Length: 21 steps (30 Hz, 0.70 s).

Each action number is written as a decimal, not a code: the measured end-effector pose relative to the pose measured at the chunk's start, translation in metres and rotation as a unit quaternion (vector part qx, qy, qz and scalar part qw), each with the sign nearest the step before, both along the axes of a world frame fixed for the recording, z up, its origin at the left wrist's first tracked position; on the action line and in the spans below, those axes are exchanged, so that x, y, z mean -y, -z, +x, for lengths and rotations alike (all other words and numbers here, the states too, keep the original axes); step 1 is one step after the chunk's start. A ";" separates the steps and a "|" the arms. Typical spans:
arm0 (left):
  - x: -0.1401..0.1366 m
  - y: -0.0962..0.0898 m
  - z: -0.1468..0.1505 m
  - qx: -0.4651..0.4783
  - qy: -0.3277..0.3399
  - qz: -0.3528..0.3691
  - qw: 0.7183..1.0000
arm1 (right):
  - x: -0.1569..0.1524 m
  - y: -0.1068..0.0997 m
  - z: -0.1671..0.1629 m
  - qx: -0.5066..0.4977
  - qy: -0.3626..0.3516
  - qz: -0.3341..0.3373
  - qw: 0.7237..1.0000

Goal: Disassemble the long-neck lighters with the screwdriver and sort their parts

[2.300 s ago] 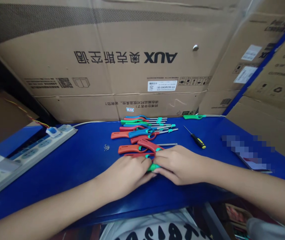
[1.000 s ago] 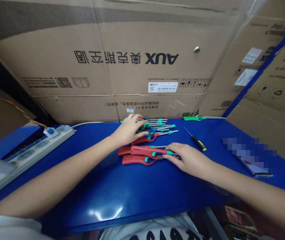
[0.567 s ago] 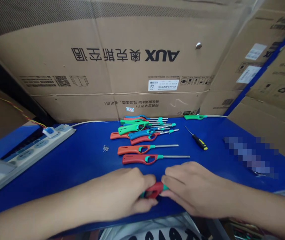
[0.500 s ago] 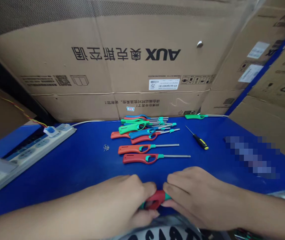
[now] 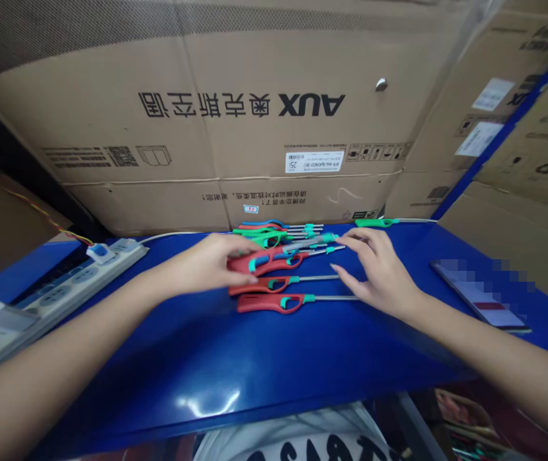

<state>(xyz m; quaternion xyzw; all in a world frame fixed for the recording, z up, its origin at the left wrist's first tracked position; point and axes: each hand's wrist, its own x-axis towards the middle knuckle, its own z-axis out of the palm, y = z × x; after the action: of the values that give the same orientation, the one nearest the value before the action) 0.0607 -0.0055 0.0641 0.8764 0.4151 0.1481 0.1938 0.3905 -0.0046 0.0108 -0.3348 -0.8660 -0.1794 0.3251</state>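
Observation:
My left hand [image 5: 209,264] is closed around the handle of a red gas lighter [image 5: 241,263], held over a group of lighters on the blue table; its metal barrel is blurred and points right. My right hand [image 5: 382,275] is near the barrel's tip, thumb and fingers apart. In front, a red lighter [image 5: 259,304] and an orange-red lighter [image 5: 265,285] lie side by side with their barrels to the right. Behind them are several more, among them a green lighter [image 5: 271,238]. The screws and the screwdriver are hidden behind my hands and arms.
A white power strip [image 5: 70,288] with plugs runs along the left side. A phone [image 5: 480,298], partly pixelated, lies at the right. A green-handled tool [image 5: 374,223] lies by the cardboard wall [image 5: 240,147] at the back. The table's front edge [image 5: 235,419] is close to me.
Both hands moved forward from the near edge to the lighter group, carrying the red lighter. My right hand has let go of it and opened.

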 end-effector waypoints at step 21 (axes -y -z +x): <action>0.000 0.034 0.052 -0.155 0.055 0.121 0.979 | -0.012 -0.006 -0.036 0.072 -0.097 -0.344 0.931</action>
<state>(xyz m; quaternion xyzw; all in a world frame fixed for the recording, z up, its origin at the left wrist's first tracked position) 0.1123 -0.0053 0.0303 0.9273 0.3700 0.0489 0.0273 0.3548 0.0078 0.0171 -0.3268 -0.9240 0.1380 0.1430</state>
